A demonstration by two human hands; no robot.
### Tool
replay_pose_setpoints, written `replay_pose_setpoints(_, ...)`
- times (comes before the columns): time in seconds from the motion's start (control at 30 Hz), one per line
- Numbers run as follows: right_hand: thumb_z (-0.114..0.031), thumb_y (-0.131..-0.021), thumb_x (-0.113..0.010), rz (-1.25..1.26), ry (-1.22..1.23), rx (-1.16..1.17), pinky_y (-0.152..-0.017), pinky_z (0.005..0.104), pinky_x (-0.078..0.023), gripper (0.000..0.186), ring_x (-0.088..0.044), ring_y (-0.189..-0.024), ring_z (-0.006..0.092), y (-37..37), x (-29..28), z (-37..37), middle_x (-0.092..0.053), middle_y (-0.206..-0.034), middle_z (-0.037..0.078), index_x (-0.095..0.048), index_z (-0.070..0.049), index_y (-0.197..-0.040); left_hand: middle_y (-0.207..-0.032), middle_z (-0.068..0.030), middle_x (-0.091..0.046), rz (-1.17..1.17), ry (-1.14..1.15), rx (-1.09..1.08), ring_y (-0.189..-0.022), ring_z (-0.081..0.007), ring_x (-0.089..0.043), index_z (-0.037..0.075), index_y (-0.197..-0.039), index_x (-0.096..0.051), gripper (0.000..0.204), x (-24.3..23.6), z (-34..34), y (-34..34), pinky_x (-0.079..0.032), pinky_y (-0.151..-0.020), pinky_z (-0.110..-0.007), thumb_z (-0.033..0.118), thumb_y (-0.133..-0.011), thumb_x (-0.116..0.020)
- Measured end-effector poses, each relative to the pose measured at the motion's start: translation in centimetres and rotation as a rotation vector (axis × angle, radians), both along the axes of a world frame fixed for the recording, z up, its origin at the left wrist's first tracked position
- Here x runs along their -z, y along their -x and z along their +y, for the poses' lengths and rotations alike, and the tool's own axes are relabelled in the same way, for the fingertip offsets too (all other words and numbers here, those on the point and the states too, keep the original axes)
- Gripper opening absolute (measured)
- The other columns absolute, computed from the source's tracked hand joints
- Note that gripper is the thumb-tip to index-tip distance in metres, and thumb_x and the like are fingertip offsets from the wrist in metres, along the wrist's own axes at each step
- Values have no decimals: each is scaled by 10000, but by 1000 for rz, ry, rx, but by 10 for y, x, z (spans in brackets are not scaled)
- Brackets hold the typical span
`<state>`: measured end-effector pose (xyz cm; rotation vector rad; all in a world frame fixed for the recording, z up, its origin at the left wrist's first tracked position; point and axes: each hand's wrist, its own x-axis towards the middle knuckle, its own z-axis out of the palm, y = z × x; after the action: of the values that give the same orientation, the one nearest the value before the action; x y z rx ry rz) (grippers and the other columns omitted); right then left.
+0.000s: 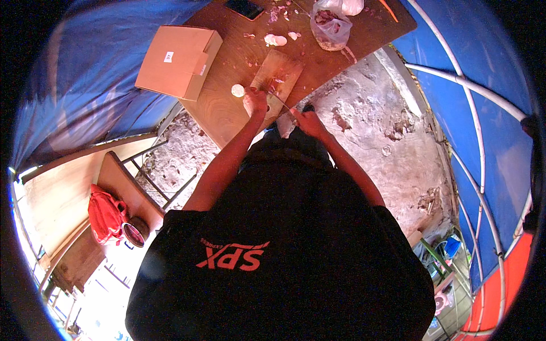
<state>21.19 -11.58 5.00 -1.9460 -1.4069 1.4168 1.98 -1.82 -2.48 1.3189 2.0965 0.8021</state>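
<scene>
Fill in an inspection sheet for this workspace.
Surface: brown wooden table, scraps scattered on top.
Job's things: cutting board bearing small bits; knife above it.
Clutter: cardboard box, dark phone-like slab, plastic bag, white pieces.
Hands: right hand grips the knife; left hand beside the board's left edge, hold unclear.
Cables: nothing seen.
Surroundings: blue tarp, pale poles, worn floor, red bag.

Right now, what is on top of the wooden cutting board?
Small purplish scraps lie on the wooden cutting board, and a thin knife crosses over its near end. The left hand covers the near left part; whatever is beneath it cannot be seen.
</scene>
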Motion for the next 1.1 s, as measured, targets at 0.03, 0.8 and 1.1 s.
replay_pose_setpoints(0.03,-689,-905,-447,-34,-5,-3,-620,391,-460,760,-567,-550,235,0,1,-2,-557,-531,87,-624,-7,-620,-823,-174,-689,-63,-20,13,-774,-378,-674,46,-958,-592,253,-2,-3,3,-526,-717,-466,155,-746,-678)
replay_pose_setpoints(0.8,-665,-908,-458,-119,6,-80,-694,474,-478,795,-652,-699,399,5,16,-1,-631,-676,264,-666,77,-716,-997,-134,-681,223,-354,347,-937,-313,-641,7,-1155,-562,429,19,-21,5,-508,-834,-421,152,-768,-676)
replay_pose_setpoints(1.1,-654,-914,-447,-326,-110,-180,-695,511,-484,748,-652,-737,438,-10,8,-10,-644,-736,279,-684,40,-766,-846,-93,-726,-84,140,26,-829,-271,-690,-9,-1231,-482,554,12,-16,4,-529,-750,-400,197,-768,-704)
